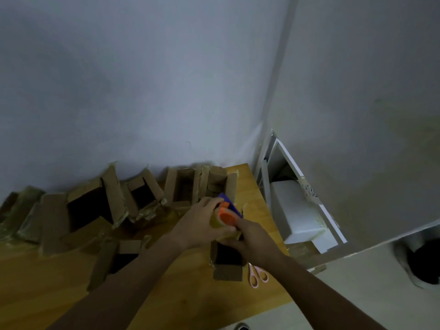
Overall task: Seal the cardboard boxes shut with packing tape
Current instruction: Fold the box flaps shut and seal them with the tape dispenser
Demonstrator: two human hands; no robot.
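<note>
So I've got a wooden bench [166,294] against the wall with a bunch of open cardboard boxes [90,208] strung along the back, and one small box [227,258] sits near the right edge, its flaps not taped yet. My left hand [202,222] has its fingers wrapped round the orange-and-purple tape dispenser [227,214] right above that box, while my right hand [254,241] grips the box's far end just under it. Pink scissors [257,275] lie just beside the box on the right.
</note>
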